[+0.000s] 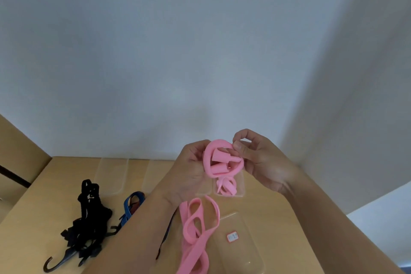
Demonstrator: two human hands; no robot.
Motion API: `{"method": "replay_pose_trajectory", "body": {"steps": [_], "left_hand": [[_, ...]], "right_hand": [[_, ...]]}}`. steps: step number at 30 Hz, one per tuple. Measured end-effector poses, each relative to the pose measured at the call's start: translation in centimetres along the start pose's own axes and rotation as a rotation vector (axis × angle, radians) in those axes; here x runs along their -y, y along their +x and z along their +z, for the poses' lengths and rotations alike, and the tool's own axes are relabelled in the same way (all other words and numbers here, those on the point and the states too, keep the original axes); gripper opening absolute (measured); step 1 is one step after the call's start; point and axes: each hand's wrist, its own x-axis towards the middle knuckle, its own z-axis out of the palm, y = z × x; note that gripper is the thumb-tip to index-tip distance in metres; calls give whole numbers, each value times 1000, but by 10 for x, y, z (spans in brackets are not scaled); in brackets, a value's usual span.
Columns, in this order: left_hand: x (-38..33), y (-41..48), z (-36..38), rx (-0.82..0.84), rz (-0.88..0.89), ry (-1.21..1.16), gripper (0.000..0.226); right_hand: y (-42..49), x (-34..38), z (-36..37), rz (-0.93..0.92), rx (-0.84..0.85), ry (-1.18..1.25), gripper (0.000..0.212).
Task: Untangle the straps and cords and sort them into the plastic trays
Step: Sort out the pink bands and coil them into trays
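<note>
**A:** What are the hands doing?

**B:** Both are raised over the wooden desk (55,218), working one pink strap (219,159). The left hand (191,169) has its fingers closed around the coiled bundle from the left. The right hand (258,160) pinches the top of the loop between thumb and fingertips (239,145).

**A:** And the other pink pieces?

**B:** A small pink coil (226,187) lies in a clear plastic tray (241,193) just below the hands. A longer pink strap (195,229) trails in loose loops on the desk, beside another clear tray (240,251) with a small red-edged label (232,237).

**A:** What's on the left?

**B:** A tangle of black cords (89,222) ending in a dark hook (55,262), and near it a blue strap (131,204) with a reddish part, partly behind the left forearm. Two more clear trays (111,176) sit along the back edge near the wall.
</note>
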Motion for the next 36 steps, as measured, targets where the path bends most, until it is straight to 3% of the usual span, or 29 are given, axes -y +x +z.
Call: {"method": "replay_pose_trajectory", "body": {"steps": [5, 12, 16, 19, 21, 24, 26, 31, 36], "left_hand": [[6, 8, -12, 46, -102, -215, 29], [19, 22, -26, -1, -304, -277, 37], [15, 28, -29, 60, -328, -184, 39], [10, 30, -34, 104, -327, -140, 35], [2, 29, -39, 142, -341, -206, 32], [-7, 27, -45, 148, -418, -379, 53], [-5, 27, -44, 128, -393, -314, 56], [5, 25, -42, -23, -190, 15, 32], [5, 16, -50, -4, -117, 214, 24]], "right_hand": [[6, -10, 9, -83, -135, -285, 13], [2, -22, 25, -268, -398, -708, 9], [-1, -26, 33, -350, -357, -964, 17], [2, -27, 35, -368, -417, -991, 15], [5, -29, 39, -395, -421, -1089, 16], [11, -35, 50, -429, -473, -1236, 18], [15, -39, 56, -439, -510, -1308, 21], [18, -46, 60, -469, -546, -1347, 30], [14, -47, 56, -389, -593, -1230, 15]]}}
